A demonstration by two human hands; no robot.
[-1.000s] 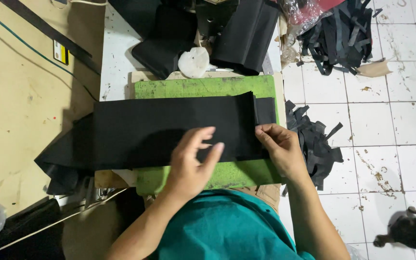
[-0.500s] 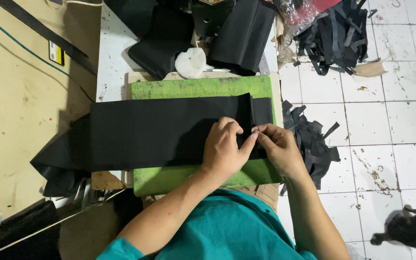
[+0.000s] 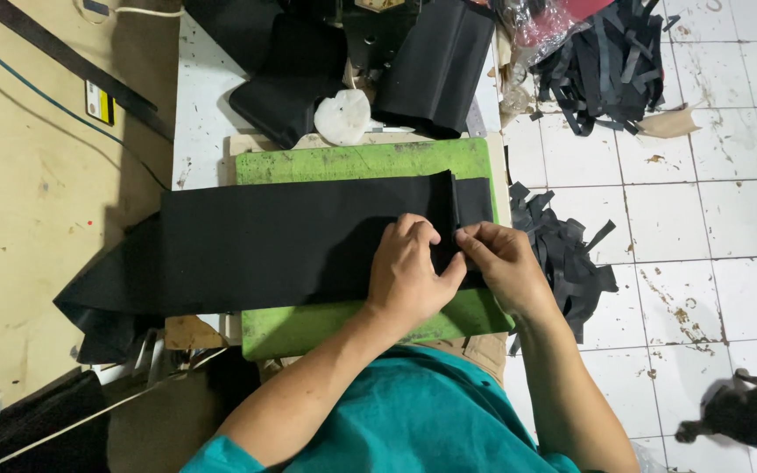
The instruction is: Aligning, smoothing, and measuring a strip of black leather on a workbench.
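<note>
The left hand [image 3: 409, 276] has slid right to meet the right hand [image 3: 501, 267]; both now pinch the folded edge of the black cloth [image 3: 291, 241], which lies flat across the green board [image 3: 352, 162] on the table [image 3: 199, 131].

left hand [image 3: 409, 276], right hand [image 3: 503, 267], black fabric [image 3: 291, 241], green mat [image 3: 352, 162]

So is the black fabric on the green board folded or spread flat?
Mostly spread flat along the green board; the black fabric is folded over only at its right end, where the left hand and right hand press the edge.
</note>
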